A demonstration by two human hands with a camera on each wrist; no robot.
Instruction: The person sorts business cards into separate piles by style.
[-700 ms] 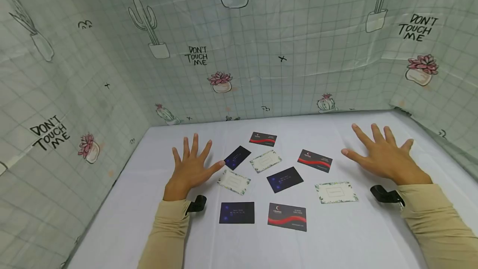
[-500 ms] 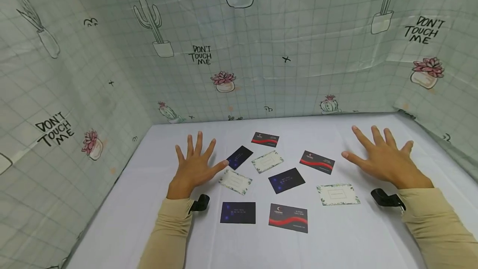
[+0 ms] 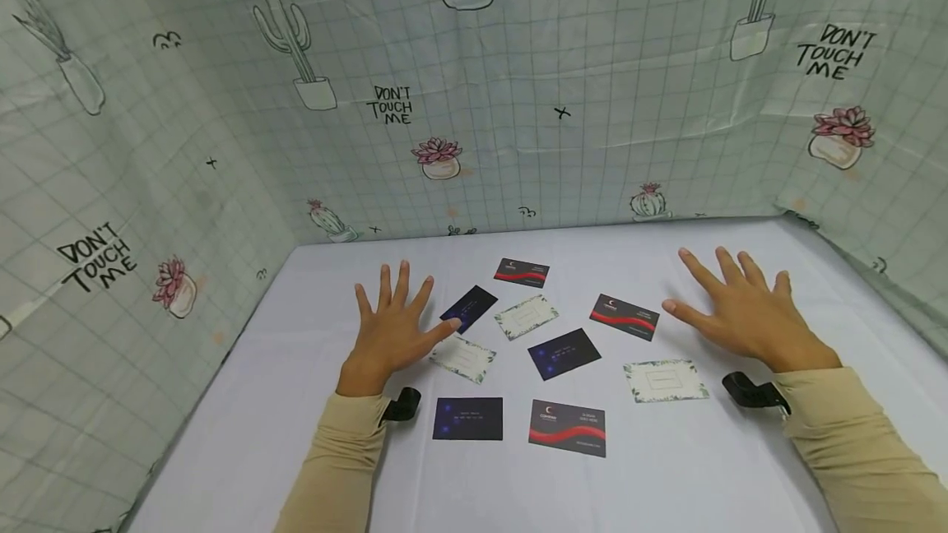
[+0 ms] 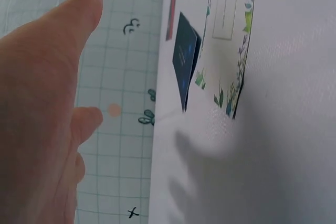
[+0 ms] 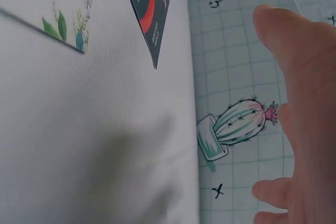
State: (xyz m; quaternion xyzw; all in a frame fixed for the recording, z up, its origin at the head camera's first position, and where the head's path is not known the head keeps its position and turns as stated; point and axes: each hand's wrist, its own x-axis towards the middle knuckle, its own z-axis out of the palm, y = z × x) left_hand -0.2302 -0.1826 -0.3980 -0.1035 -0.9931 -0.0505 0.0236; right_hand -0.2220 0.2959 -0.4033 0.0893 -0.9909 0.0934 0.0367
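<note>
White counter (image 3: 222,434), cactus-print walls. Left hand (image 3: 388,334) & right hand (image 3: 736,315) spread flat, fingers released, either side of scattered cards (image 3: 555,352).

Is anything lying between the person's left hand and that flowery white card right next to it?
Nothing visible does. The left hand hovers with fingers spread, its thumb tip just above the near corner of the white floral card. Between them shows only bare white tablecloth. A dark blue card lies beyond the thumb, off to the side.
</note>
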